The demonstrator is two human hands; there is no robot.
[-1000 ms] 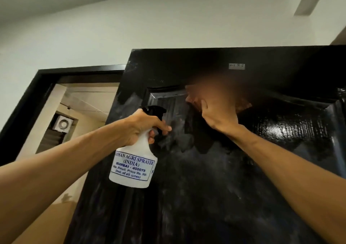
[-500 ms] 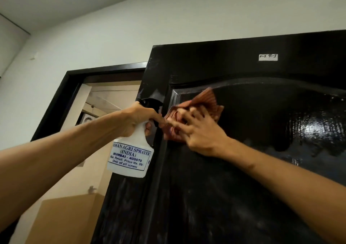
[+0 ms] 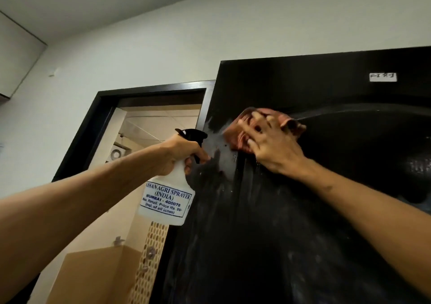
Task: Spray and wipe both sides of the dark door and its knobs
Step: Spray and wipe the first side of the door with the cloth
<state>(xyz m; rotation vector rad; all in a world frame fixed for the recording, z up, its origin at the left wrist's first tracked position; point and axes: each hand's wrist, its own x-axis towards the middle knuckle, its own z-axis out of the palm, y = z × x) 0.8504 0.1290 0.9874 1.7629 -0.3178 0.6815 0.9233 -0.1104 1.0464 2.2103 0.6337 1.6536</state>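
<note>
Right hand [image 3: 275,149], fingers spread, is pressing a reddish cloth [image 3: 234,139] high on the dark door [image 3: 256,233]; left hand [image 3: 179,153] is gripping the spray bottle [image 3: 166,201]. Lower panel, knobs and other side are likely still waiting.

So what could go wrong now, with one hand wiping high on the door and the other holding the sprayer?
The spray bottle in the left hand points at the door close to the right hand; a squeeze might wet that hand instead.
The cloth is only pressed flat, not gripped, so it could slip and fall.
The door stands open, so pushing may swing it.
</note>
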